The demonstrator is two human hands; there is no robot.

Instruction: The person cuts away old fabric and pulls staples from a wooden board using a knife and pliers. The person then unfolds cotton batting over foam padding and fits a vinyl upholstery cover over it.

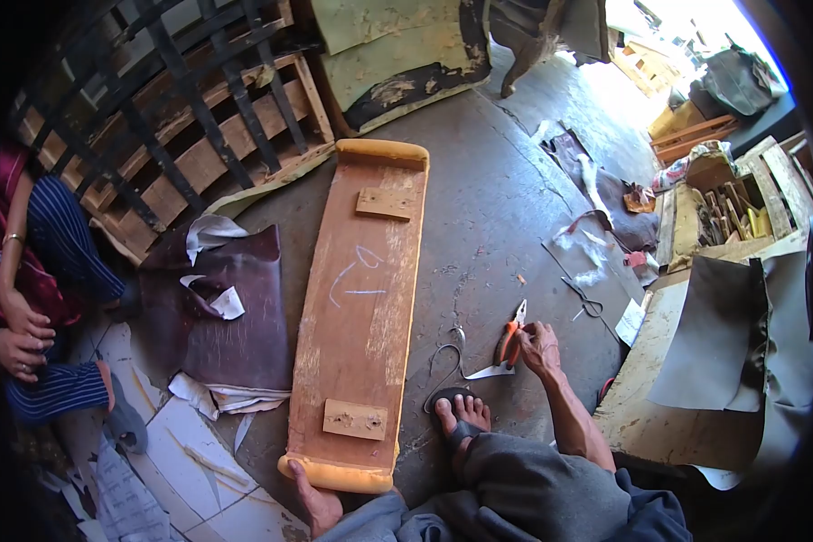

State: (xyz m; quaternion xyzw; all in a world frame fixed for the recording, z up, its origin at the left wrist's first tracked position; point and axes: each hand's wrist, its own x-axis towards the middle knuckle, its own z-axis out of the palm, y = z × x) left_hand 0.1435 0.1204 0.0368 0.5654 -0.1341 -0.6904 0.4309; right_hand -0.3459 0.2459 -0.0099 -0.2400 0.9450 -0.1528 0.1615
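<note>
A long wooden panel (352, 280) with orange padded ends lies in front of me, chalk marks on its face and a small wood block near each end. My left hand (318, 502) is at the panel's near left corner, thumb against the padding; its other fingers are hidden beneath. To the right, my right hand (540, 349) has its fingers closed at the orange-handled pliers (509, 340), low over the floor. A white strip (488, 371) and a bent wire (440, 359) lie beside the pliers.
Scissors (585, 298) lie on the floor beyond my right hand. Dark red leatherette (235, 325) is folded left of the panel. A person in striped trousers (68, 239) sits at far left, hands together. Grey sheets (718, 334) cover a wooden frame at right. My sandalled foot (465, 414) is near the panel.
</note>
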